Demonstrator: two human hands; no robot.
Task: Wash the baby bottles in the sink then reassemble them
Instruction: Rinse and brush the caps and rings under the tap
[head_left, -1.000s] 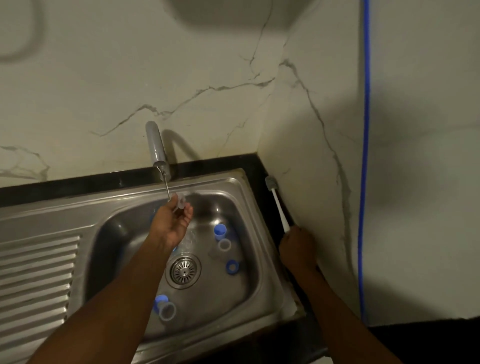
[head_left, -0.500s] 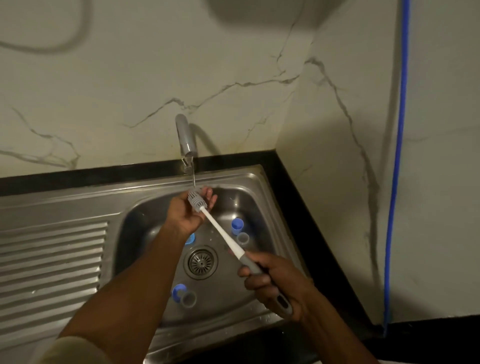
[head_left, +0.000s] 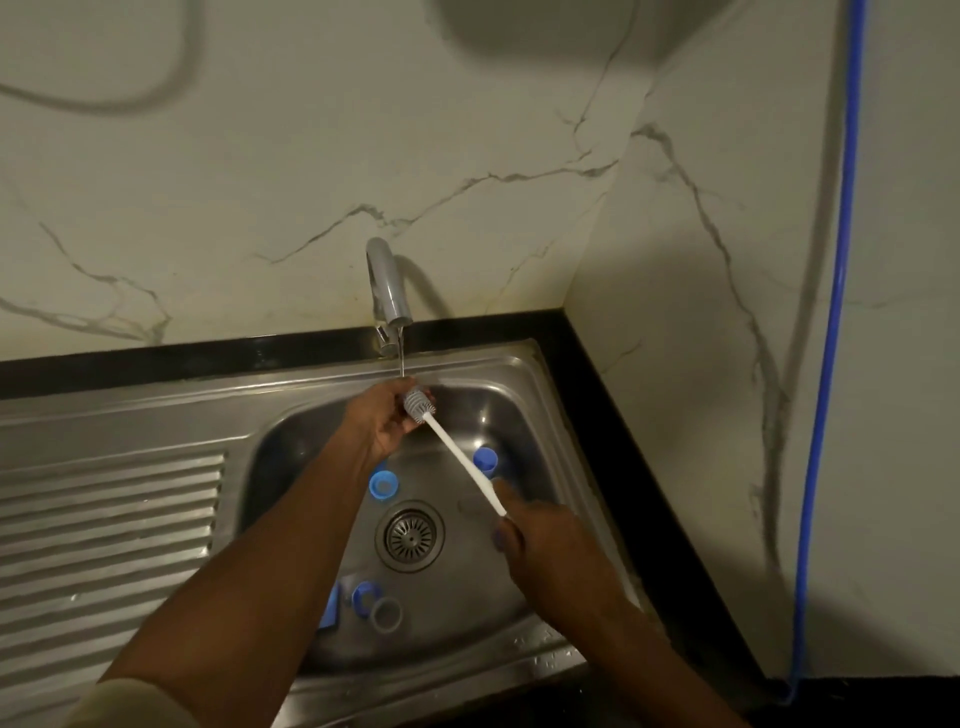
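Observation:
My left hand (head_left: 382, 421) holds a small clear bottle part under the thin stream from the tap (head_left: 388, 286); my fingers hide most of the part. My right hand (head_left: 550, 551) grips the white handle of a bottle brush (head_left: 460, 457), whose grey bristle head lies against the part in my left hand. In the steel sink basin (head_left: 524, 415) lie loose bottle parts: a blue ring (head_left: 383, 484) left of the drain, a blue cap (head_left: 484, 460) at the right, and a blue collar with a clear ring (head_left: 379, 608) near the front.
The drain strainer (head_left: 410, 535) sits mid-basin. A ribbed draining board (head_left: 104, 530) extends left of the basin. A black counter edge (head_left: 613, 441) borders the sink at the right, where marble walls meet in a corner. A blue cord (head_left: 836, 312) hangs down the right wall.
My right hand picked the brush up from the counter by the right wall and brought its head to the part in my left hand. The view shifted, so the sink appears further right.

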